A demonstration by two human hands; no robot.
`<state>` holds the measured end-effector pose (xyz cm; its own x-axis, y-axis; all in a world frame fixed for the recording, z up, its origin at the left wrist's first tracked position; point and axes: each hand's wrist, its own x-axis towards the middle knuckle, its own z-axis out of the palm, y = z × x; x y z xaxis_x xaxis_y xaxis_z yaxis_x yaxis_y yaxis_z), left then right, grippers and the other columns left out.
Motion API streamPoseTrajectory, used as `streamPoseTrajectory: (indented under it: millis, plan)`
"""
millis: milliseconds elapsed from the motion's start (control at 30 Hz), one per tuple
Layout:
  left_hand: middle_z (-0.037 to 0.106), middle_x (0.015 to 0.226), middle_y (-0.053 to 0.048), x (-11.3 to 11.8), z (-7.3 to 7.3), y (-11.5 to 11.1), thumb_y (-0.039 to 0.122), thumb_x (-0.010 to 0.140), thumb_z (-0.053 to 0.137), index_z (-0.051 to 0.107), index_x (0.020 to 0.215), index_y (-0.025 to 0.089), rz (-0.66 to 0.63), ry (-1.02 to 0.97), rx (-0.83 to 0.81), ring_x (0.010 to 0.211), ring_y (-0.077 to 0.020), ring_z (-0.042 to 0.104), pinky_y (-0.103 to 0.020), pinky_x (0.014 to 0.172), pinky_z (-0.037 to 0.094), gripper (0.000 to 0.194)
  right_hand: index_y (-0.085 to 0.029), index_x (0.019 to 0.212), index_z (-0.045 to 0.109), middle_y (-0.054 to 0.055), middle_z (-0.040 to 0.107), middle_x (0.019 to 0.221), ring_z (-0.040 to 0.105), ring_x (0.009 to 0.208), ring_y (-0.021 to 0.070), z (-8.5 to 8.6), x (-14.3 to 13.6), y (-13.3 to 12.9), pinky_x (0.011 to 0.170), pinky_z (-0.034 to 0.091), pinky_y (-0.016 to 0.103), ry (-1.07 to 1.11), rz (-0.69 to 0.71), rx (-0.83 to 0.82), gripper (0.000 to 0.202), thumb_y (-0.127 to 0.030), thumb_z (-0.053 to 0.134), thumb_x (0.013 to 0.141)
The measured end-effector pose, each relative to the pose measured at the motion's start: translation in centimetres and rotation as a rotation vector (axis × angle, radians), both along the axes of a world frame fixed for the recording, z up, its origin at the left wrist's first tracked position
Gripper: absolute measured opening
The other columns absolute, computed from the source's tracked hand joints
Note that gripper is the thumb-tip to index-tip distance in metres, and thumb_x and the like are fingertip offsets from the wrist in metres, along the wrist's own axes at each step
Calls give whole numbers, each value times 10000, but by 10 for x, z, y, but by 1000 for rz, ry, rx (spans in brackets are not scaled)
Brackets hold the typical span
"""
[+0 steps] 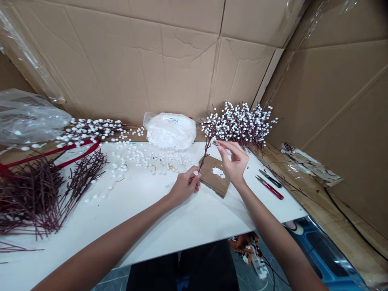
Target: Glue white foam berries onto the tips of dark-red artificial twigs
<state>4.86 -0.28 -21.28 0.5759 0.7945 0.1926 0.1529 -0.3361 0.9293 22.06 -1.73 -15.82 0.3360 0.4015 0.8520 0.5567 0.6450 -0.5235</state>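
Note:
My left hand is closed around the lower stem of a thin brown twig, which stands upright with its branches upward. Beside the twig's upper part, the thumb and forefinger of my right hand are pinched together. Something small shows at those fingertips, with white next to it; I cannot make out what it is. Below the hands lies a square of brown cardboard bearing a puddle of white paste.
Loose white beads are scattered left of centre, before a clear bag of them. White-berried twigs stand behind my right hand. Bare brown twigs lie left. Red snips and black snips lie right. Cardboard walls enclose the table.

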Motion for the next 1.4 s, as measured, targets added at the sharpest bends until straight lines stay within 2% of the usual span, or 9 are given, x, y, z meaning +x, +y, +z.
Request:
streamPoseTrajectory:
  millis: [133,400,767,1000,1233,1400]
  plan:
    - [536,589,38,0,2,-1,373,879,442,489,926,202,5,4,-1,479,-100,547,-225,516,481,184,-204,898,712,63,699,841,636,774,160,0,-1,-2,709,526,323,-24,-1,-27,134,-222,623,798]
    - [547,596,38,-1,-1,0,394,875,444,484,927,208,6,-14,-18,478,-98,545,-222,508,477,197,-209,879,711,50,684,796,630,754,165,0,1,0,672,525,325,85,-5,79,121,-239,643,782]
    - [552,603,37,-3,0,0,382,886,428,497,960,208,0,-8,-17,505,-100,558,-227,531,493,201,-176,880,697,52,671,806,615,729,143,3,4,4,692,517,303,276,14,40,159,-288,638,783]
    - [552,607,36,-3,1,0,385,889,421,490,967,202,-11,8,-9,516,-102,560,-226,531,493,211,-165,873,696,68,700,837,636,748,145,-2,7,11,718,528,301,290,57,-44,180,-301,652,764]
    - [556,602,31,-4,0,1,394,896,410,506,972,205,1,25,20,516,-105,560,-223,530,480,225,-179,871,705,63,700,842,635,761,143,-1,7,10,725,526,296,233,64,-33,154,-275,659,759]
    - [560,605,29,-3,1,1,416,886,423,513,961,203,-2,6,-5,514,-106,567,-225,525,486,243,-164,856,703,74,716,843,648,736,149,-3,7,12,714,538,302,253,93,-156,190,-315,666,745]
